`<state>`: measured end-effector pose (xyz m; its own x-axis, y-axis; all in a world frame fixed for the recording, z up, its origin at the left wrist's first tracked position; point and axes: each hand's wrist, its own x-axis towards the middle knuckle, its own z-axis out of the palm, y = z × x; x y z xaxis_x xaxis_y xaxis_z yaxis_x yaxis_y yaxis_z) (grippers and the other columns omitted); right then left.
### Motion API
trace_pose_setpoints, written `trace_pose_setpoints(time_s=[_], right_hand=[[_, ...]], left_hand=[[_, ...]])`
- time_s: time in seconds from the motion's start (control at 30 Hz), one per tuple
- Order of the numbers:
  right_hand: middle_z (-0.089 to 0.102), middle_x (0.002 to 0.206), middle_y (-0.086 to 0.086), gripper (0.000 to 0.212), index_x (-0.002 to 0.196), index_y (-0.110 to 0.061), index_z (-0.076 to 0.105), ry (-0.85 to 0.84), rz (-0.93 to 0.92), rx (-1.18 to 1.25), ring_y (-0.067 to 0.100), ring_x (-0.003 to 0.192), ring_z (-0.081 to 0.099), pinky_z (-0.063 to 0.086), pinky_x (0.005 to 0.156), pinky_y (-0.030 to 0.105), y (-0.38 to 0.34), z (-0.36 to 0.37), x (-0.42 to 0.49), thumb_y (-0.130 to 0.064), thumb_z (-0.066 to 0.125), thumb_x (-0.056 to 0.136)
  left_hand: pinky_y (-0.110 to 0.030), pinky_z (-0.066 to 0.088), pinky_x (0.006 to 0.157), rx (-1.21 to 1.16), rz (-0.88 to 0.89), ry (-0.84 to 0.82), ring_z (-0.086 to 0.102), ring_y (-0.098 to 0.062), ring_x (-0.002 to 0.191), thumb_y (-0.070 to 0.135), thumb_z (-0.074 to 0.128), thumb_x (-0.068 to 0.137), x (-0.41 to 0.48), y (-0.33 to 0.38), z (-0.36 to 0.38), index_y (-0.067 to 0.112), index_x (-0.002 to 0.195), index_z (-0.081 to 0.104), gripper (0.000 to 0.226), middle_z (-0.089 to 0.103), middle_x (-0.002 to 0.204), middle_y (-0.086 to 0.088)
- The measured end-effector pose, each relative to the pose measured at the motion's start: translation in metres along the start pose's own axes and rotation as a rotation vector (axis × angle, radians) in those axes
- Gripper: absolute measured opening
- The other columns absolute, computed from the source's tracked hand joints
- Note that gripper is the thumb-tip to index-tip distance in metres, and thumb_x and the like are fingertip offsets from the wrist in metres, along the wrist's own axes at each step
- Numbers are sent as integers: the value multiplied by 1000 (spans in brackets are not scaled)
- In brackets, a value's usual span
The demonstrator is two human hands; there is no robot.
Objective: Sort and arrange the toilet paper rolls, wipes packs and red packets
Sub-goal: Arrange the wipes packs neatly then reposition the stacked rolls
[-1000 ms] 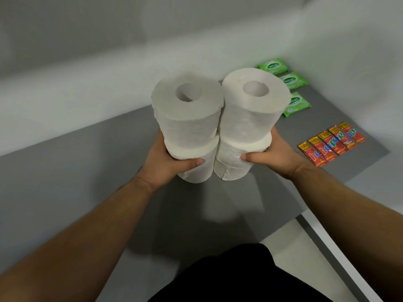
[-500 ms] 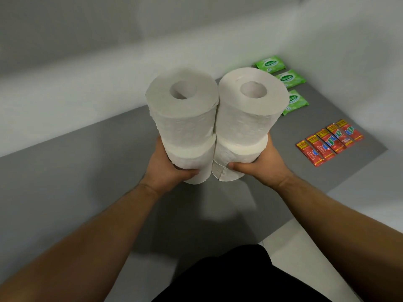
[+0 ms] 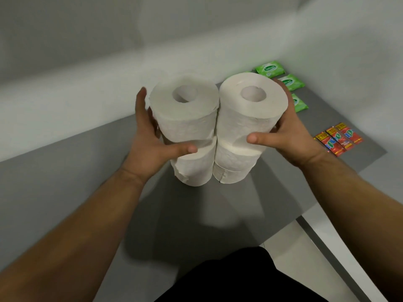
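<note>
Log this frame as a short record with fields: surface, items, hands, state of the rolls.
surface: grey tabletop
rolls: four toilet paper rolls, two stacks of two, side by side, touching
left hand: cupping left stack
right hand: cupping right stack
wipes packs: green, far right, partly hidden
red packets: row at right edge

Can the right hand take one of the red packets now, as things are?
Probably not yet: the right hand is wrapped around the right stack of toilet paper rolls. The red packets lie uncovered just to its right, nothing blocking them.
</note>
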<state>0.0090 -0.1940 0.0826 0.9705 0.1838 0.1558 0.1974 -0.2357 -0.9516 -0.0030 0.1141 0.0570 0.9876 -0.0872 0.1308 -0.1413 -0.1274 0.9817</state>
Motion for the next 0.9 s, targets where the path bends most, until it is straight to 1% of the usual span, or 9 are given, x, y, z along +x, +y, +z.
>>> trace_pose_setpoints(time_s=[0.07, 0.13, 0.2, 0.27, 0.4, 0.6, 0.7, 0.83, 0.9], right_hand=[[45, 152, -1, 121, 155, -19, 22, 28, -7, -39, 14, 140, 45, 41, 114, 50, -3, 3, 8, -17, 97, 60], [49, 148, -1, 115, 152, -18, 29, 79, -8, -30, 14, 136, 49, 44, 111, 50, -4, 4, 9, -16, 98, 60], [52, 147, 1, 111, 150, -16, 34, 130, -22, -15, 18, 135, 51, 46, 109, 52, -5, 4, 7, -20, 98, 60], [51, 147, 4, 110, 150, -14, 34, 166, -38, -6, 22, 136, 50, 45, 109, 54, -5, 3, 2, -23, 99, 61], [48, 148, 6, 113, 149, -11, 31, 232, -70, -31, 22, 137, 48, 44, 110, 51, 0, 12, -16, -29, 99, 61], [45, 147, 0, 111, 148, -12, 28, 334, -83, -37, 12, 136, 47, 44, 112, 44, 3, 30, -27, -28, 96, 63], [43, 149, -3, 116, 150, -16, 24, 342, -52, -19, 9, 137, 46, 44, 112, 43, 4, 33, -26, -28, 98, 61], [44, 151, -5, 126, 153, -23, 20, 253, 15, -30, 11, 139, 45, 45, 111, 48, 15, 29, -26, -31, 101, 57], [45, 150, -9, 128, 153, -25, 20, 244, 31, -57, 8, 137, 46, 46, 110, 46, 18, 30, -26, -33, 101, 54]], left_hand=[[-38, 44, 118, 60, 54, 36, 44, -4, 144, 31, 101, 54, 8, 12, 6, 25, 162, 10, 142, 39, 159, 11], [-42, 48, 115, 89, 97, 79, 50, -9, 139, 30, 103, 56, 13, 17, 8, 18, 155, 26, 126, 48, 152, 5], [-45, 50, 112, 78, 105, 105, 54, -14, 137, 30, 102, 59, 13, 19, 8, 16, 150, 34, 115, 53, 148, 1], [-42, 50, 112, 65, 125, 139, 55, -15, 136, 27, 100, 63, 8, 20, 11, 12, 149, 35, 108, 54, 147, -2], [-23, 46, 110, 80, 178, 188, 53, -8, 136, 21, 96, 64, -8, 19, 24, 6, 148, 31, 107, 50, 147, -2], [-15, 44, 106, 99, 183, 203, 51, -1, 133, 24, 97, 63, -8, 15, 35, 8, 145, 32, 106, 48, 141, 8], [-21, 45, 111, 94, 168, 182, 49, -6, 138, 26, 99, 62, -7, 14, 32, 9, 149, 29, 114, 46, 147, 2], [-43, 43, 119, 121, 153, 162, 47, -18, 144, 26, 105, 54, -8, 4, 33, 6, 152, 25, 128, 44, 154, -8], [-43, 45, 117, 146, 152, 192, 48, -17, 143, 30, 104, 54, -8, 3, 36, 8, 152, 27, 126, 45, 153, -6]])
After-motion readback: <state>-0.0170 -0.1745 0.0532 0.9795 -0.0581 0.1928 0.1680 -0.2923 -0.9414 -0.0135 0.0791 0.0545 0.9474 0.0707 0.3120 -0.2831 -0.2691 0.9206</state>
